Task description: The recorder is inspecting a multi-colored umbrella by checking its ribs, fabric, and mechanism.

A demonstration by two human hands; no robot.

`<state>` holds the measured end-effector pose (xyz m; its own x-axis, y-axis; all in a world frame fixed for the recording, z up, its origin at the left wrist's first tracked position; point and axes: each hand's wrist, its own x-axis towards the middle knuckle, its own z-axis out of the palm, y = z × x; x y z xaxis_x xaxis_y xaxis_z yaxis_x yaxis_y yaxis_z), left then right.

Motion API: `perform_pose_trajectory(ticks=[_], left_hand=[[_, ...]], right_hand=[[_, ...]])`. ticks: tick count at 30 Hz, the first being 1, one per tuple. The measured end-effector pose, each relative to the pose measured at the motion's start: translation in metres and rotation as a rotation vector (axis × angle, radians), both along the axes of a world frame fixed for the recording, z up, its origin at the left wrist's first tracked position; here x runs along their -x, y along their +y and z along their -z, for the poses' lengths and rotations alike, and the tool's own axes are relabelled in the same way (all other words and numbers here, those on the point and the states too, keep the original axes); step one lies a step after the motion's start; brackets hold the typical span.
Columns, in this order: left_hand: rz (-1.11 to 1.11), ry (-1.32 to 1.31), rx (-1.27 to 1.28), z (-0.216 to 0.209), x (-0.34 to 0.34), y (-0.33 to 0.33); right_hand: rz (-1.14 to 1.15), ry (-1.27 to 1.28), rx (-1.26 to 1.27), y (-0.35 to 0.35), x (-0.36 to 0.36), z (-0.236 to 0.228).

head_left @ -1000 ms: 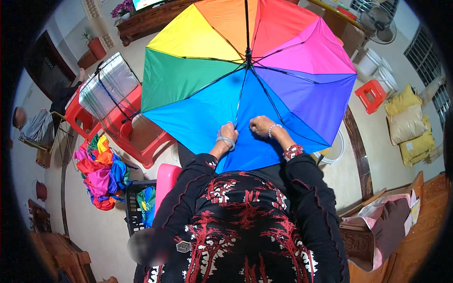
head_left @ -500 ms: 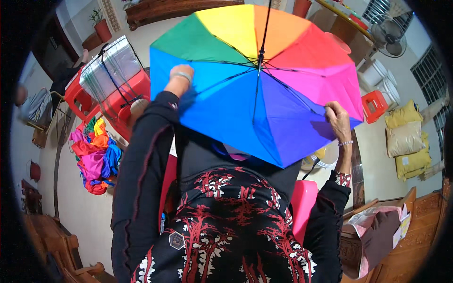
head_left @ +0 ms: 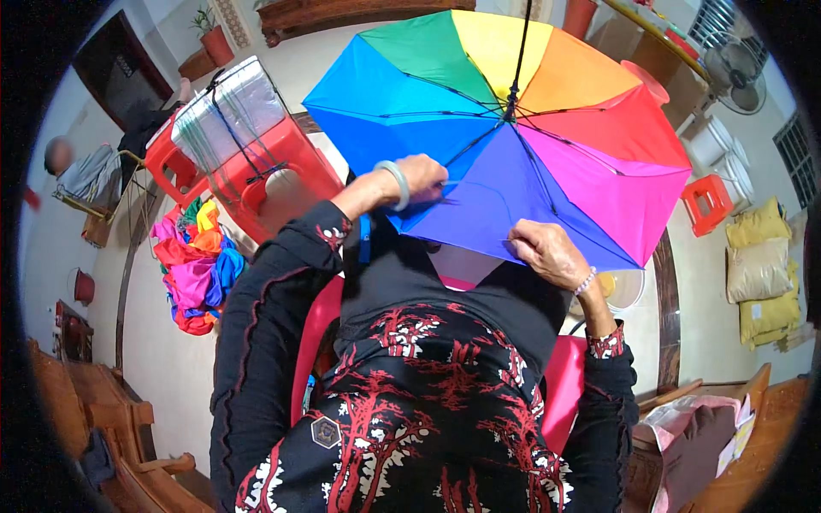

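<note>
A rainbow-coloured umbrella (head_left: pixel 624 132) lies spread over my lap with its inside, thin dark ribs and black shaft (head_left: pixel 520 56) facing me. My right hand (head_left: pixel 552 254) pinches the near hem of its purple panel. Over the blue and purple panels, my left hand (head_left: pixel 419 181) has its fingers pressed together. A thin thread-like line (head_left: pixel 492 186) curves from these fingers across the purple cloth. What the left fingertips hold is too small to make out. A pale bangle (head_left: pixel 395 184) circles the left wrist, a beaded bracelet (head_left: pixel 586 280) the right.
At left stand red stools (head_left: pixel 295 158) with a strapped, plastic-wrapped bundle (head_left: pixel 229 104), beside a heap of colourful cloth (head_left: pixel 198 274). Another person (head_left: pixel 90 167) is at far left. A red stool (head_left: pixel 707 205), white buckets (head_left: pixel 731 167) and yellow sacks (head_left: pixel 759 231) stand at right.
My left hand has moved right and nearer, from the blue panel toward the purple one. My right hand has shifted left along the hem. The umbrella appears farther right and slightly turned.
</note>
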<state>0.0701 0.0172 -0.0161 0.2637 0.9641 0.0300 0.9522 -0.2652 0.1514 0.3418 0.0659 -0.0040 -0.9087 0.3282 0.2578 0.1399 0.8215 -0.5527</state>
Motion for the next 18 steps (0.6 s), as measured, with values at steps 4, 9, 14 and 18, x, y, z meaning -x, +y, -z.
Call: perform_pose_trajectory(ticks=[4, 9, 14, 18], left_hand=[[-0.123, 0.026, 0.152, -0.009, -0.023, -0.021], [-0.122, -0.018, 0.169, -0.002, -0.027, -0.025], [-0.137, -0.068, 0.155, 0.007, -0.026, -0.026], [-0.141, -0.089, 0.127, 0.004, -0.026, -0.027]], right_hand=[[0.009, -0.066, 0.033, -0.005, 0.005, -0.008], [-0.012, -0.043, 0.021, -0.009, 0.004, -0.009], [0.053, -0.053, 0.04, -0.008, 0.004, -0.016], [0.083, 0.005, 0.004, 0.001, -0.007, -0.03]])
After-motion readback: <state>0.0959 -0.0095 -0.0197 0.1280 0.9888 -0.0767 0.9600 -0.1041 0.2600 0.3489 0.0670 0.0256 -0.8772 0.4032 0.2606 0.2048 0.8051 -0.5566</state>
